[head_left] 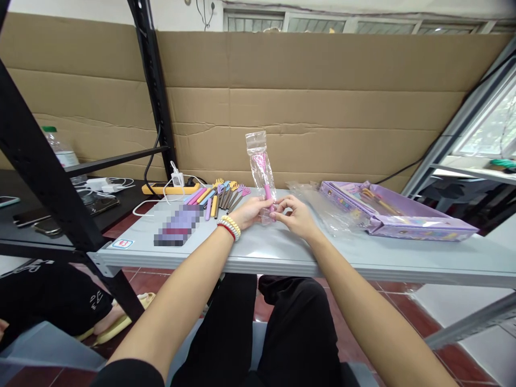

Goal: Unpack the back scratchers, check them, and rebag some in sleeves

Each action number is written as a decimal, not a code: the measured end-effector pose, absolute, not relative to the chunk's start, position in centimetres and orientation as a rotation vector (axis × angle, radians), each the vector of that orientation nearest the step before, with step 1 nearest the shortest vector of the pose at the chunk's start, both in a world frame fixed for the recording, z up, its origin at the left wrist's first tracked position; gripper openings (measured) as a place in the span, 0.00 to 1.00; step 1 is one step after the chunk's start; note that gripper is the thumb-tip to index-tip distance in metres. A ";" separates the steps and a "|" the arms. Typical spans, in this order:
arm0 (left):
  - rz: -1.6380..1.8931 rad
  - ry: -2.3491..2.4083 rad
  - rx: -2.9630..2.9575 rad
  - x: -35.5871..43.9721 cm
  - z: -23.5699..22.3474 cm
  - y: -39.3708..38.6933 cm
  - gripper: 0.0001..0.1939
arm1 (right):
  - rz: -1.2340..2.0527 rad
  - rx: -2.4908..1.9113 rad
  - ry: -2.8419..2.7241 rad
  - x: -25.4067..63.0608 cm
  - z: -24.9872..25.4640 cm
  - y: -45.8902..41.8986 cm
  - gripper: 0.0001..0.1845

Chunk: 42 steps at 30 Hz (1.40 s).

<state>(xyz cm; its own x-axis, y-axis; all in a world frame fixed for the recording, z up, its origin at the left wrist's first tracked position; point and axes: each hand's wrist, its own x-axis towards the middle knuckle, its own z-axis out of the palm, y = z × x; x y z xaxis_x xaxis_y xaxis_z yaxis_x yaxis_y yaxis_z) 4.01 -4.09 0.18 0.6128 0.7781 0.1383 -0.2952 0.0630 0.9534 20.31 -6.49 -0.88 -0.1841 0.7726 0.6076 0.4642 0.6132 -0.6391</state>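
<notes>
My left hand (253, 212) is closed around the lower part of a clear plastic bag (256, 142), which stands up nearly vertical with a slight tilt. Inside the bag shows a pink stick (267, 191). With thumb and fingers pinched, my right hand (293, 216) grips the bag's lower right side near the stick's bottom end. To the left of my hands lies a row of sticks (217, 199) with claw-shaped heads, in pink, yellow, blue, purple and brown. Flat clear plastic bags (328, 212) are spread to the right of my right hand.
At the right sits an open purple box (419, 228) with yellowish sticks (379, 201) in it. A blurred-out purple object (178, 226), a yellow power strip (171, 189) and white cables are at the left. A black shelf post (44, 145) rises there. Someone's foot (110, 320) shows below.
</notes>
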 end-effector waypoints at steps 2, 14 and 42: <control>0.829 0.469 1.302 3.9 0.2 -4.2 0.14 | 0.426 -1.016 -1.805 20.2 -1.0 -6.4 0.17; 0.688 0.681 1.339 3.7 0.1 -4.1 0.11 | 1.377 -1.275 -1.473 20.8 -0.1 -6.8 0.20; 0.980 0.466 1.290 3.0 0.9 -3.5 0.16 | 1.314 -0.922 -1.499 20.8 0.6 -5.2 0.26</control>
